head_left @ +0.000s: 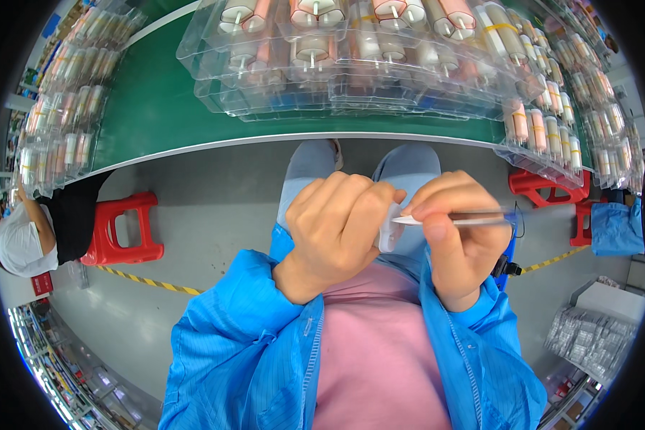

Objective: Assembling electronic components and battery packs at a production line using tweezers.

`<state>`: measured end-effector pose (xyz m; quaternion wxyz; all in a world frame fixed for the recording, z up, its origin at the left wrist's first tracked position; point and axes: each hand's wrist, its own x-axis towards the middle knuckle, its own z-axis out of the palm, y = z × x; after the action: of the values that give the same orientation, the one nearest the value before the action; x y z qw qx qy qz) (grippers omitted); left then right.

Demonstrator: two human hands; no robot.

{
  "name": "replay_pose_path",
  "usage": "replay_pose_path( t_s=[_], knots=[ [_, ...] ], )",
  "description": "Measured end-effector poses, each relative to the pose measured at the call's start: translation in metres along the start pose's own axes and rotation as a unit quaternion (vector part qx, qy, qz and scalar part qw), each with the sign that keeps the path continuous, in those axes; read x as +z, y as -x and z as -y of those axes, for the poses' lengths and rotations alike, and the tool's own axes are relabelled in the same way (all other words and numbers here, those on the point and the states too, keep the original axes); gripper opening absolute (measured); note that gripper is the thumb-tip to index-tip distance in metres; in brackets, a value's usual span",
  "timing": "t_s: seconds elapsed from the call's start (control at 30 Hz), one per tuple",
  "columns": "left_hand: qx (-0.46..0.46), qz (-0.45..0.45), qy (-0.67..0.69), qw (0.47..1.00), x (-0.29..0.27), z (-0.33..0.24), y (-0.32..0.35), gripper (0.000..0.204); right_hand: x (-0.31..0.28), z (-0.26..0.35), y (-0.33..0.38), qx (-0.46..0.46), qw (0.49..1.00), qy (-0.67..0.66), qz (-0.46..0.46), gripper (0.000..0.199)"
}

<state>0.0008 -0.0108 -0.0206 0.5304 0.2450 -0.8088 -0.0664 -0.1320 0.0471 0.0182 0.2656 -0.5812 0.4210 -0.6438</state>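
Green-topped workbench (150, 93) with a pale edge strip (215, 145), bowed across the upper field. In front, smooth grey floor (201, 208) — glossy at lower left with reflected light (110, 331). At left, a red plastic stool (109, 233); at right, a pair of red stools (545, 178). Yellow-and-black striped floor tape (150, 282) on both sides — oblique at left, oblique again at right.

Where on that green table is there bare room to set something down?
The widest bare patch of the green table lies between the left trays and the central tray stack; a thin strip borders its front edge. Centre and right are crowded.
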Motion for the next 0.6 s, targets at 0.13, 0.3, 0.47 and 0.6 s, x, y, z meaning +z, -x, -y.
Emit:
replay_pose_path(
  t_s=[0.13, 0.3, 0.47, 0.6],
  knots=[
    [0.017, 0.007, -0.030, 0.999, -0.002, 0.000, 0.003, 0.017, -0.002, 0.002, -0.005, 0.076, 0.995, -0.065, 0.027, 0.004],
    [0.019, -0.023, -0.003, 1.000, -0.001, 0.002, 0.003, 0.018, -0.005, -0.006, 0.000, 0.064, 0.988, -0.142, 0.006, 0.011],
    [0.028, -0.010, 0.010, 1.000, -0.006, 0.001, 0.002, 0.027, -0.008, -0.003, 0.007, 0.098, 0.974, -0.199, -0.051, 0.023],
    [0.036, -0.016, 0.008, 0.999, -0.005, 0.000, 0.002, 0.029, -0.006, -0.005, 0.010, 0.096, 0.975, -0.197, -0.024, 0.026]
  ],
)
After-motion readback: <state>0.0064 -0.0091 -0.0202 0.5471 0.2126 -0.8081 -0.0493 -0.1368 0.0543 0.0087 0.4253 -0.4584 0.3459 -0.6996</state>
